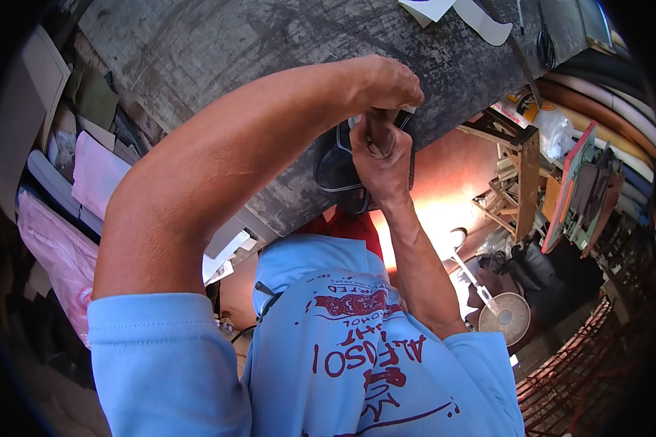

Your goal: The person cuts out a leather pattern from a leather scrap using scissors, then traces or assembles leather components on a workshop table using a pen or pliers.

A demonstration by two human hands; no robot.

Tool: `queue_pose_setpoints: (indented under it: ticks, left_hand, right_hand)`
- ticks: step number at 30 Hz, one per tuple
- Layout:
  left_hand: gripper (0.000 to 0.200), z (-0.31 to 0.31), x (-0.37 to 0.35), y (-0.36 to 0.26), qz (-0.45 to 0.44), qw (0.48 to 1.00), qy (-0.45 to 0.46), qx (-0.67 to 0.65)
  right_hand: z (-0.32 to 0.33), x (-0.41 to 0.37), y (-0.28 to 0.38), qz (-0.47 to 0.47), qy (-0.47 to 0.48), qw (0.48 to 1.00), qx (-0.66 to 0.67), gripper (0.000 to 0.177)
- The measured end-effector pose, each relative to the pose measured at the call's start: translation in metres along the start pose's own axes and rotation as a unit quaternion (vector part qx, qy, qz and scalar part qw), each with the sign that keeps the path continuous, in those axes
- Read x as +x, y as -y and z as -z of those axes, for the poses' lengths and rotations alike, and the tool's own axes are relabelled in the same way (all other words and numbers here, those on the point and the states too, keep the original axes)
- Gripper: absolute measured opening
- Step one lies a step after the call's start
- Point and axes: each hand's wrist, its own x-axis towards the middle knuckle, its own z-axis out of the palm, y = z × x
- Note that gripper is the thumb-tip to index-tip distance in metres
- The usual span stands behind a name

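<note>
A black piece with white stitched lines (335,162) lies at the near edge of the dark worktop, in front of my body. What it is does not show clearly. My right hand (386,160) is closed on it, thumb upward. Just beyond, my left hand (395,86) reaches across from the left, bent at the wrist with its fingers curled down against the right hand. Those fingers are mostly hidden, and a small pale bit shows beside them. Whatever they pinch is out of sight.
The scuffed dark worktop (270,44) carries white cut pieces (481,22) at its far side. A wooden stand (521,182) and rolled materials (605,102) are on the right. A round white fan (504,318) stands low right. Pink wrapped sheets (55,233) are at left.
</note>
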Motion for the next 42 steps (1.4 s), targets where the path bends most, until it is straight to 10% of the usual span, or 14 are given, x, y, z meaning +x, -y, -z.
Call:
queue_pose_setpoints:
  ticks: [42]
  left_hand:
    - [0.027,-0.013,-0.01,-0.012,0.076,0.995,-0.054,0.041]
  right_hand:
    - [0.008,-0.006,-0.007,-0.002,0.037,0.999,0.002,0.017]
